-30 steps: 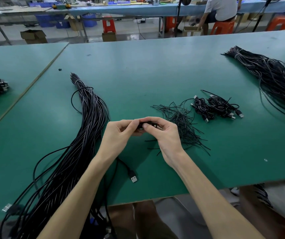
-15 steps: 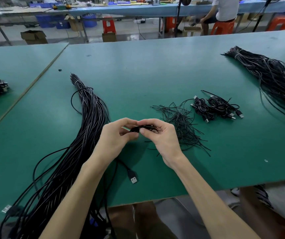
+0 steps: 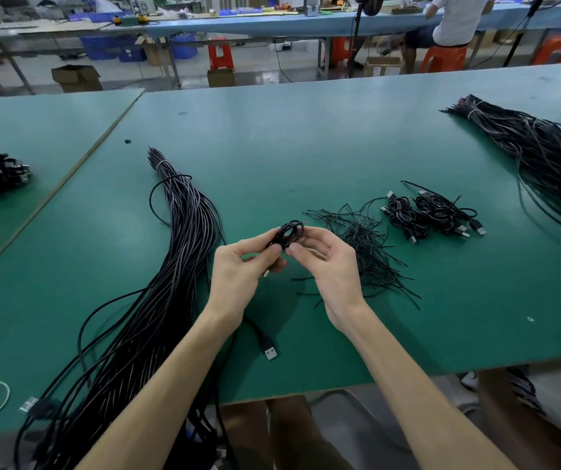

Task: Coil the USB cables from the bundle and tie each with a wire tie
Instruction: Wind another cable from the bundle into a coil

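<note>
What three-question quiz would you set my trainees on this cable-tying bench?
1. True or false: both the left hand and the right hand pinch the coil above the green table.
2. The pile of wire ties lies: A) left of both hands; B) between the hands and the finished coils; C) on the floor.
3. What lies loose on the table between the forearms?
Key: 1 true; 2 B; 3 a USB plug.
</note>
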